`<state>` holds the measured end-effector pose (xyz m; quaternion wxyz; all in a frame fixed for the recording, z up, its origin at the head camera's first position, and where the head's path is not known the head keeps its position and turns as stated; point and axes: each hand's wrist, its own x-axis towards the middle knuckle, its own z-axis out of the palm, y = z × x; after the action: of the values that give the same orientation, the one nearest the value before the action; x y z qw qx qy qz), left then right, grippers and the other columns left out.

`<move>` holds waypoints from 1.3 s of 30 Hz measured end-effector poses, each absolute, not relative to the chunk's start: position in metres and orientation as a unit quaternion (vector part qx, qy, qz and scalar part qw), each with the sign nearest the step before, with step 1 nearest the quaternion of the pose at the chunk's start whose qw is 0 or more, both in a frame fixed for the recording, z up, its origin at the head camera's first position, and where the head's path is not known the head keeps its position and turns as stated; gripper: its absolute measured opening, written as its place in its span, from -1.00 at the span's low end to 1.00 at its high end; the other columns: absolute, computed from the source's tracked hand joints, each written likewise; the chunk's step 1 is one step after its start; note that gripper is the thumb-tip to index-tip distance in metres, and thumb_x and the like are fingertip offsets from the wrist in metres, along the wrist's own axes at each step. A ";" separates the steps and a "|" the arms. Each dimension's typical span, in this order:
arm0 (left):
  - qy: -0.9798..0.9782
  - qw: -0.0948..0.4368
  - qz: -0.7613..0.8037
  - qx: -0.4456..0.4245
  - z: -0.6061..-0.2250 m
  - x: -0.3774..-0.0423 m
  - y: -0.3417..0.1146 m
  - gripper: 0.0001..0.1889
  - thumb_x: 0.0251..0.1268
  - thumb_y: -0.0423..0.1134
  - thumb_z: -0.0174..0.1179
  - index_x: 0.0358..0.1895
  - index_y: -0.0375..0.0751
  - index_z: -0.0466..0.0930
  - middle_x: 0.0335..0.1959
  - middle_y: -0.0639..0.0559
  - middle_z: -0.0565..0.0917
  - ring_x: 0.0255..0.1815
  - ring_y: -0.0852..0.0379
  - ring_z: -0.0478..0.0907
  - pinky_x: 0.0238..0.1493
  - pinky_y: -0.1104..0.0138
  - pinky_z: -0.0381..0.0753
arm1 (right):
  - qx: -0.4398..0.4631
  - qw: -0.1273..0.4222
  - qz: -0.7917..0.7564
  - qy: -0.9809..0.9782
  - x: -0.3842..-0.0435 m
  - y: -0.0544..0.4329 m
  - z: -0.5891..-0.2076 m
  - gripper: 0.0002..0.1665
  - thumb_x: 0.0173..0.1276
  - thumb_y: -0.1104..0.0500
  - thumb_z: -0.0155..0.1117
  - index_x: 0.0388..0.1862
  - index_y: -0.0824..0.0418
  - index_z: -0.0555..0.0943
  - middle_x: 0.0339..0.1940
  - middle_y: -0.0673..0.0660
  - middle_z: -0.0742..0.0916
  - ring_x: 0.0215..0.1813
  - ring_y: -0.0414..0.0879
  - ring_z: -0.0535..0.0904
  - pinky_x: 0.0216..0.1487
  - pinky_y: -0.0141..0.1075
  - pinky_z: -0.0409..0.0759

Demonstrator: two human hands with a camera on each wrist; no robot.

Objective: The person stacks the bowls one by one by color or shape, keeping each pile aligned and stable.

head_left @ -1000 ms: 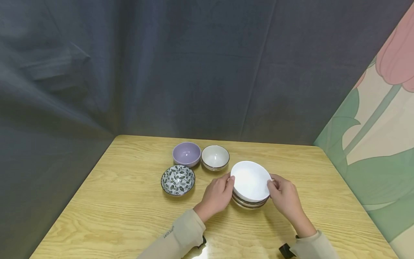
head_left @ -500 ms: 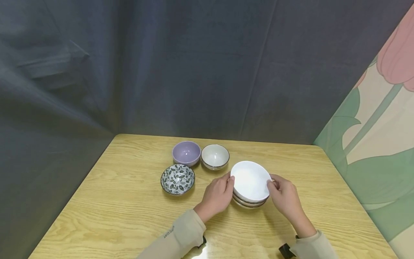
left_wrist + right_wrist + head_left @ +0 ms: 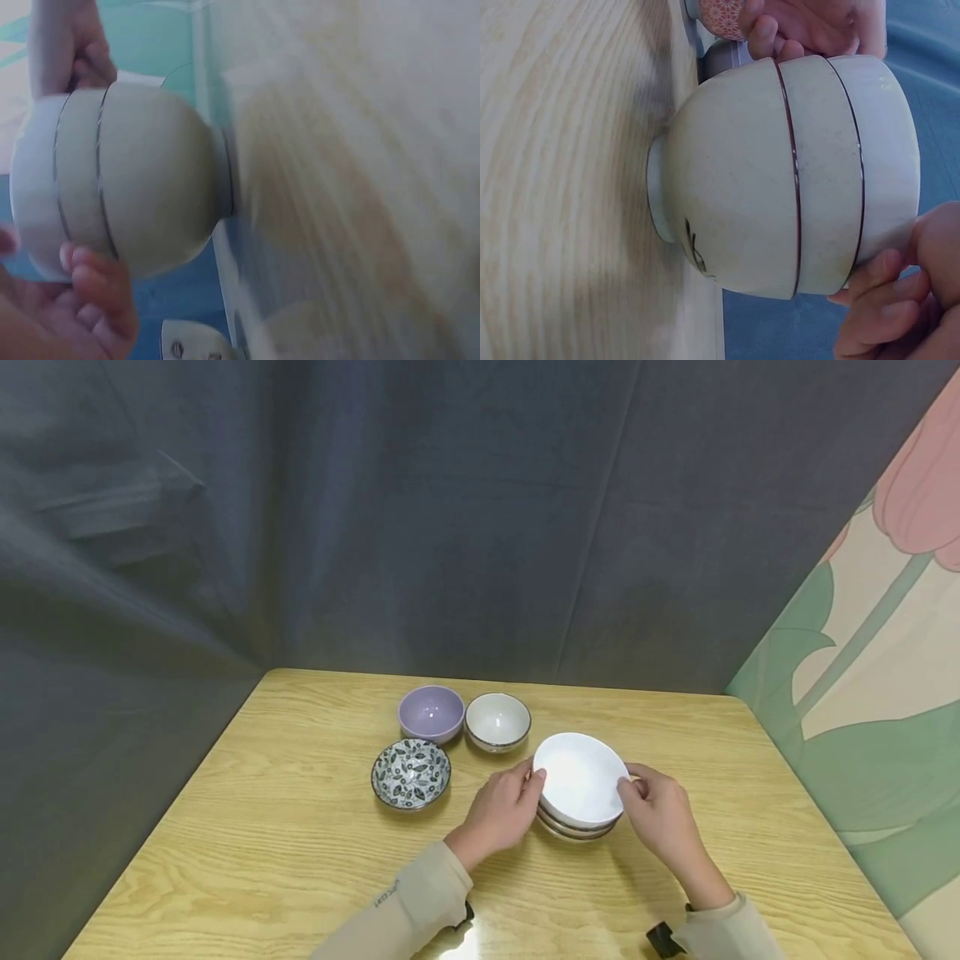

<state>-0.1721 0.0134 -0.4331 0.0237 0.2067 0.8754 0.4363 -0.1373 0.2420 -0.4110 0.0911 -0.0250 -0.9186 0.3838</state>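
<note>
A white bowl (image 3: 579, 779) is the top one of a stack of three. Beneath it, two cream bowls with dark rims, the lower cream bowl (image 3: 735, 176) and the middle one (image 3: 821, 176), are nested, the bottom foot close on the table. My left hand (image 3: 504, 810) holds the white bowl's left side, thumb at the rim, with fingers curled under near the dark rims in the left wrist view. On the opposite side, my right hand (image 3: 660, 817) pinches the white rim, thumb above and fingers (image 3: 881, 315) against the outside.
Left of the stack, a purple bowl (image 3: 431, 714), a white bowl with a dark rim (image 3: 497, 722) and a black leaf-patterned bowl (image 3: 411, 774) stand grouped on the wooden table (image 3: 262, 827). A dark curtain (image 3: 465, 527) hangs behind the table; a flower-printed panel (image 3: 885, 735) lines the right.
</note>
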 end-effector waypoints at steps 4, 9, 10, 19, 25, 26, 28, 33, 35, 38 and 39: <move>0.851 0.089 0.452 0.254 -0.432 -0.178 0.001 -0.23 0.39 0.21 0.13 0.50 -0.21 0.26 -0.47 0.08 0.50 -0.48 0.22 0.41 -0.41 0.36 0.45 | -0.029 0.075 0.386 -0.919 -0.138 0.241 -0.409 -0.55 0.47 0.22 0.04 0.21 0.47 0.54 -0.72 -0.01 0.41 -0.70 -0.21 0.22 -0.69 -0.36 0.21; 0.842 0.128 0.442 0.283 -0.433 -0.182 -0.004 0.13 0.00 0.29 0.45 0.59 -0.05 0.05 0.04 0.05 0.61 -0.02 0.29 0.50 0.07 0.33 0.53 | -0.036 0.069 0.382 -0.921 -0.138 0.241 -0.407 -0.56 0.45 0.22 0.11 0.19 0.47 0.56 -0.73 -0.01 0.40 -0.71 -0.21 0.21 -0.70 -0.36 0.21; 0.844 0.125 0.439 0.283 -0.434 -0.182 -0.004 0.16 -0.02 0.28 0.47 0.60 -0.06 0.03 0.05 0.04 0.61 -0.01 0.28 0.50 0.10 0.32 0.51 | -0.035 0.069 0.380 -0.922 -0.138 0.240 -0.406 -0.57 0.43 0.22 0.13 0.17 0.47 0.57 -0.74 -0.01 0.40 -0.71 -0.21 0.22 -0.70 -0.36 0.21; 0.844 0.101 0.451 0.271 -0.438 -0.181 0.002 0.16 -0.07 0.12 0.57 0.59 -0.09 0.07 0.07 0.02 0.64 0.07 0.25 0.55 0.23 0.28 0.48 | -0.031 0.072 0.360 -0.930 -0.138 0.239 -0.406 -0.61 0.31 0.29 0.11 0.04 0.46 0.65 -0.74 -0.01 0.37 -0.68 -0.20 0.20 -0.67 -0.37 0.20; 0.852 0.092 0.446 0.260 -0.440 -0.179 0.004 0.17 -0.09 0.15 0.57 0.58 -0.09 0.08 0.38 -0.06 0.49 0.39 0.11 0.41 0.42 0.14 0.33 | -0.032 0.083 0.355 -0.931 -0.138 0.238 -0.407 -0.68 0.30 0.30 0.12 -0.06 0.42 0.68 -0.75 -0.02 0.35 -0.68 -0.21 0.20 -0.65 -0.38 0.19; 0.852 0.090 0.446 0.259 -0.440 -0.179 0.004 0.17 -0.09 0.15 0.57 0.58 -0.11 0.08 0.38 -0.07 0.50 0.38 0.11 0.42 0.41 0.14 0.34 | -0.032 0.085 0.354 -0.931 -0.138 0.238 -0.407 -0.69 0.30 0.30 0.12 -0.07 0.41 0.68 -0.75 -0.03 0.35 -0.68 -0.21 0.19 -0.65 -0.39 0.19; 0.853 0.087 0.445 0.256 -0.440 -0.179 0.003 0.17 -0.09 0.16 0.57 0.58 -0.12 0.08 0.37 -0.08 0.50 0.37 0.11 0.43 0.41 0.14 0.35 | -0.029 0.087 0.353 -0.931 -0.138 0.238 -0.407 -0.70 0.30 0.30 0.13 -0.08 0.41 0.68 -0.75 -0.04 0.34 -0.69 -0.21 0.19 -0.64 -0.38 0.18; 0.855 0.081 0.444 0.256 -0.439 -0.180 0.004 0.17 -0.10 0.16 0.57 0.58 -0.11 0.09 0.37 -0.09 0.51 0.37 0.09 0.43 0.40 0.13 0.36 | -0.026 0.089 0.352 -0.932 -0.138 0.238 -0.407 -0.66 0.30 0.31 0.12 -0.02 0.45 0.67 -0.75 -0.03 0.35 -0.69 -0.21 0.19 -0.66 -0.39 0.18; 0.859 0.080 0.436 0.255 -0.437 -0.179 0.004 0.17 -0.09 0.18 0.56 0.58 -0.11 0.10 0.36 -0.09 0.52 0.36 0.08 0.44 0.38 0.13 0.38 | -0.028 0.087 0.353 -0.931 -0.139 0.239 -0.407 -0.64 0.30 0.31 0.11 0.00 0.46 0.66 -0.75 -0.02 0.36 -0.69 -0.21 0.20 -0.66 -0.39 0.18; 0.866 0.086 0.417 0.261 -0.435 -0.179 0.001 0.12 -0.06 0.25 0.51 0.55 -0.12 0.14 0.23 -0.05 0.60 0.20 0.15 0.53 0.24 0.20 0.50 | -0.032 0.083 0.357 -0.930 -0.138 0.238 -0.406 -0.62 0.30 0.31 0.11 0.02 0.46 0.66 -0.75 -0.01 0.37 -0.68 -0.21 0.21 -0.67 -0.39 0.19; 0.866 0.092 0.414 0.264 -0.434 -0.180 0.000 0.09 -0.02 0.28 0.47 0.55 -0.12 0.16 0.14 -0.02 0.64 0.11 0.18 0.56 0.14 0.23 0.54 | -0.033 0.081 0.358 -0.929 -0.138 0.238 -0.406 -0.62 0.30 0.30 0.11 0.02 0.46 0.66 -0.74 -0.01 0.37 -0.68 -0.21 0.21 -0.66 -0.39 0.19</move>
<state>-0.1798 0.0004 -0.4339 0.0924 0.2644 0.8663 0.4136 -0.1378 0.2379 -0.4057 0.0815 -0.0329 -0.9294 0.3583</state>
